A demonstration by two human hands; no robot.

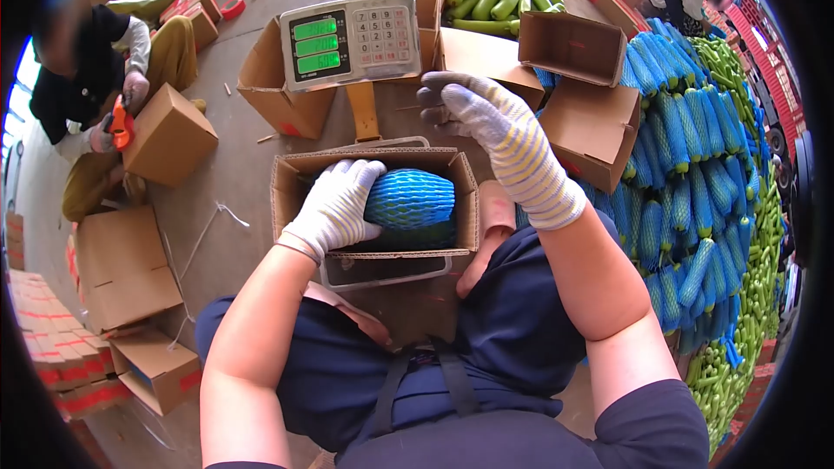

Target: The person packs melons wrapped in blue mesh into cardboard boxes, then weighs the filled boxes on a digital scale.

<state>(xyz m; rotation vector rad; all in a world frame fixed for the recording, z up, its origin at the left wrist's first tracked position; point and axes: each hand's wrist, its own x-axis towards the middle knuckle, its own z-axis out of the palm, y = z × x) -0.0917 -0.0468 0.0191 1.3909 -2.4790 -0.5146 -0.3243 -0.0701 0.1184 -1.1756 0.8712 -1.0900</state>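
An open cardboard box (290, 187) sits on a scale platform in front of me. Inside it lies a gourd wrapped in blue foam net (413, 200). My left hand (334, 206), in a white knit glove, rests on the left end of that wrapped gourd, inside the box. My right hand (491, 130), gloved too, hovers above the box's right side with its fingers spread and nothing in it. The scale's display head (350, 39) stands just behind the box, with green digits lit.
A tall pile of blue-netted gourds (686, 182) rises at my right, with bare green ones (760, 295) beyond. Empty cartons (573, 48) stand behind the scale. At the left a seated person tapes a box (169, 135) with an orange tape dispenser (122, 122). Flat cartons (122, 265) lie at the left.
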